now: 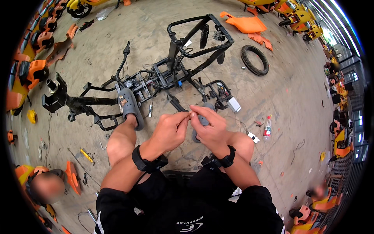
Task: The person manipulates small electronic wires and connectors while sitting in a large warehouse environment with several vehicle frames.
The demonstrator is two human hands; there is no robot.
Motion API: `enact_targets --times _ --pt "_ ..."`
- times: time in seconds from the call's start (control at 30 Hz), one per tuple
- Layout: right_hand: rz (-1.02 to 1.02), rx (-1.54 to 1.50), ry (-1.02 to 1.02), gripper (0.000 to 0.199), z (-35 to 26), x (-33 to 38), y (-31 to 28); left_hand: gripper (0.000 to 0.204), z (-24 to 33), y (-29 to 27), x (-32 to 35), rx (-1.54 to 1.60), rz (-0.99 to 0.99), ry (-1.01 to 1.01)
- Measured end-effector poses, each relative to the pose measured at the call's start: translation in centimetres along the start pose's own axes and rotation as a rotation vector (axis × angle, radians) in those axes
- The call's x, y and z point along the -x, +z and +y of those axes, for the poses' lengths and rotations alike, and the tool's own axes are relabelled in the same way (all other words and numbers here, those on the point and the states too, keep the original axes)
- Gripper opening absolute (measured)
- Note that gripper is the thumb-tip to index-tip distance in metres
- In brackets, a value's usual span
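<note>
My left hand (pixel 170 129) and my right hand (pixel 210 128) meet in front of me, thumb and forefinger of each pinched together. Whatever sits between the fingertips is too small to make out. Beyond them a stripped black scooter frame (pixel 97 101) lies on the concrete floor, its wires (pixel 156 76) and metal brackets exposed. My left foot, in a grey clog (pixel 128 103), rests against the frame. The other grey clog (pixel 198 132) is partly hidden behind my right hand. A loose black bracket with a white box (pixel 234 104) lies just past that hand.
A black tyre (pixel 255 60) and orange body panels (pixel 245 23) lie at the far right. To the right stands a plastic bottle (pixel 267 128). A yellow-handled tool (pixel 86 155) is on the left floor. Yellow and orange scooters (pixel 34 74) line both sides; other people appear at both lower edges.
</note>
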State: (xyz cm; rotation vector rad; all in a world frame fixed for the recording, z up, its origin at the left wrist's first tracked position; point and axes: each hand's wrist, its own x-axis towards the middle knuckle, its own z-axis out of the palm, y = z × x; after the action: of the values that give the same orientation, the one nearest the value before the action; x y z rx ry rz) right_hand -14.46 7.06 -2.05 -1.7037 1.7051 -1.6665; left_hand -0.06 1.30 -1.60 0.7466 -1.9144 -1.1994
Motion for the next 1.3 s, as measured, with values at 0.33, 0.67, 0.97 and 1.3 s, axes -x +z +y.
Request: enact_targets --times 0.33,0.67,0.97,1.3 --pt "0.058 -0.122 0.148 0.025 1.1 1.0 -0.2 0.014 0.4 0.3 -0.4 0.036 0.014 -0.017" --pt "0.039 0.062 -0.073 0.028 0.7 0.7 -0.7 0.013 0.7 0.2 -0.1 -0.084 -0.032 -0.068" --pt "-0.173 -0.046 0.103 0.039 0.9 0.4 -1.3 0.010 -0.1 0.3 0.2 -0.269 -0.125 0.013" --pt "-0.225 -0.116 0.167 0.041 2.4 1.4 -1.3 0.009 -0.2 0.2 0.1 -0.372 -0.241 0.085"
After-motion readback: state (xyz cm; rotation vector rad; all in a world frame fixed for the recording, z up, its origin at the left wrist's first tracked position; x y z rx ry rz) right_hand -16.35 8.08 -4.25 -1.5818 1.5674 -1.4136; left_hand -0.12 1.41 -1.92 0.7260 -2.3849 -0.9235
